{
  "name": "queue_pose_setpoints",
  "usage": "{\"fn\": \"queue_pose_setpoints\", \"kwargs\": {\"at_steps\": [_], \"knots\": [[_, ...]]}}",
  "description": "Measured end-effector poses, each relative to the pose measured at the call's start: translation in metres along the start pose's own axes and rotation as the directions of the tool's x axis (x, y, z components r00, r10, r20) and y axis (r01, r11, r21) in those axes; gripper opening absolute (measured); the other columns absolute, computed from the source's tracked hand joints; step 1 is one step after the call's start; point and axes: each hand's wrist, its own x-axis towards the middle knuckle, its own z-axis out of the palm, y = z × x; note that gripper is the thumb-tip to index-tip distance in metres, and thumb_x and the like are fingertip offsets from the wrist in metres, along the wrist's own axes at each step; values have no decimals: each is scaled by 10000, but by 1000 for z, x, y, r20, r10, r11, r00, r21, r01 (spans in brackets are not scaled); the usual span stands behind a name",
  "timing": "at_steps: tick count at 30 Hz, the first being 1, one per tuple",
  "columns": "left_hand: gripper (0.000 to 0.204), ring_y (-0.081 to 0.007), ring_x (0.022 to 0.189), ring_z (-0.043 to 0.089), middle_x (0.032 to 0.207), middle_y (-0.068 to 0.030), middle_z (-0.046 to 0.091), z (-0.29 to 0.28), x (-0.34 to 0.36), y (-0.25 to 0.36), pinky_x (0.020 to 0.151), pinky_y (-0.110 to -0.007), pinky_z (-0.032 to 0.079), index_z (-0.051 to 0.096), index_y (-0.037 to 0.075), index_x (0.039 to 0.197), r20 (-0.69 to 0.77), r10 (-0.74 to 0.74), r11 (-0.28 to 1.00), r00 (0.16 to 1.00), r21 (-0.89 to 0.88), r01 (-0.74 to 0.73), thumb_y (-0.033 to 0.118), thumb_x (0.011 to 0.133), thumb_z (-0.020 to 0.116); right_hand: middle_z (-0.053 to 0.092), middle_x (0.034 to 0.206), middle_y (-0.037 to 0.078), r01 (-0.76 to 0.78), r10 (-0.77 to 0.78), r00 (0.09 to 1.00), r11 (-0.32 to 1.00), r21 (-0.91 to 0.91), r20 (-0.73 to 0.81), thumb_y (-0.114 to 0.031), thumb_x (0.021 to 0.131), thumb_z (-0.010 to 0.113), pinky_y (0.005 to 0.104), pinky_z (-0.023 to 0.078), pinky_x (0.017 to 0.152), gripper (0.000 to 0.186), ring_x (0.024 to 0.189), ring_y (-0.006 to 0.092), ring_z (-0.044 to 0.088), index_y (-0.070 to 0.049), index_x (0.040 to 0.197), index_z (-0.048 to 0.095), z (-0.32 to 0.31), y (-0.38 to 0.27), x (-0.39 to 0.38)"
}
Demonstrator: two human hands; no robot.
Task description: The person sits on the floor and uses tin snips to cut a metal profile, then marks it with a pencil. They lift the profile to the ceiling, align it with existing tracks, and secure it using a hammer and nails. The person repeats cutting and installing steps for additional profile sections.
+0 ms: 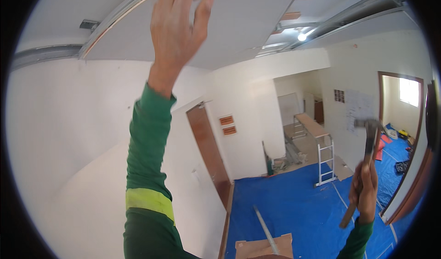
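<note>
My left hand (pixel 179 27) is raised to the grey ceiling board (pixel 243 20), its fingers stretched upward and slightly apart. It holds nothing; whether the fingertips touch the board I cannot tell. Along the board's left edge runs a metal ceiling channel (pixel 120 17). At the right, my right hand (pixel 366 190) is wrapped round the handle of a claw hammer (pixel 370 139), which stands head up, its handle end sticking out below the fist. Both sleeves are green, the left one with a yellow band.
Blue sheeting (pixel 294 199) covers the floor. Beyond it stands a work platform (pixel 312 125) with ladder legs. A metal strip (pixel 265 229) lies across flat cardboard (pixel 248 250) below me. A brown door (pixel 209 148) is set in the left wall; a doorway frame (pixel 382 82) opens at right.
</note>
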Motion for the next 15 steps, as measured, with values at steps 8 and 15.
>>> {"fn": "queue_pose_setpoints", "kwargs": {"at_steps": [8, 15], "knots": [[253, -338, 1073, 656, 1157, -128, 721, -114, -55, -93, 937, -455, 524, 710, 42, 1235, 80, -10, 951, 997, 309, -15, 210, 1047, 729, 543, 711, 44, -536, 532, 844, 827, -171, -73, -410, 1133, 574, 334, 427, 383, 327, 468, 136, 521, -88, 1074, 569, -69, 128, -91], [368, -330, 1248, 673, 1323, -140, 718, -208, 21, -213, 1063, -448, 528, 673, 95, 1432, 439, -255, 874, 862, 486, 11, 245, 1097, 654, 538, 734, -13, -804, 845, 534, 506, -312, -7, -348, 1120, 579, 268, 417, 436, 216, 508, 102, 499, -136, 1091, 610, -83, 234, -190]]}}
